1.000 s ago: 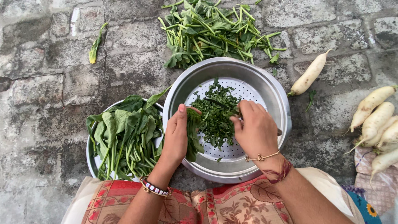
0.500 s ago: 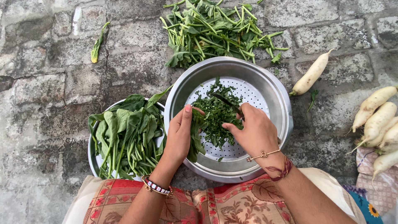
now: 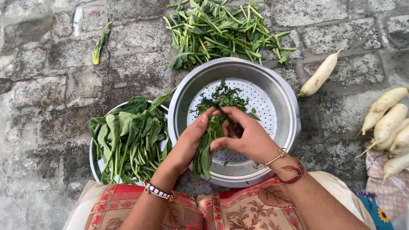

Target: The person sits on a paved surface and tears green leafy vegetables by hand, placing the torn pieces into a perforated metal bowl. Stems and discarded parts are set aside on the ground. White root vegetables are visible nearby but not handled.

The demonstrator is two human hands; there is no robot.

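My left hand [image 3: 187, 142] grips a bunch of long green leaves [image 3: 204, 155] over the near side of a round steel colander [image 3: 285, 110]. My right hand [image 3: 249, 138] is right beside it, fingers curled around a small dark knife [image 3: 215, 107] whose blade lies across the top of the bunch. Chopped green bits [image 3: 228, 97] are scattered on the colander's perforated bottom, just beyond both hands.
A steel plate [image 3: 94, 164] heaped with whole leaves [image 3: 128, 136] sits left of the colander. A loose pile of leafy stalks [image 3: 221, 30] lies beyond it on the stone paving. White radishes [image 3: 319, 76] [image 3: 390, 119] lie to the right; a stray leaf [image 3: 99, 44] lies far left.
My right hand has moved left and closed in against my left hand, bringing the knife onto the bunch. The left hand has shifted slightly toward the colander's middle.
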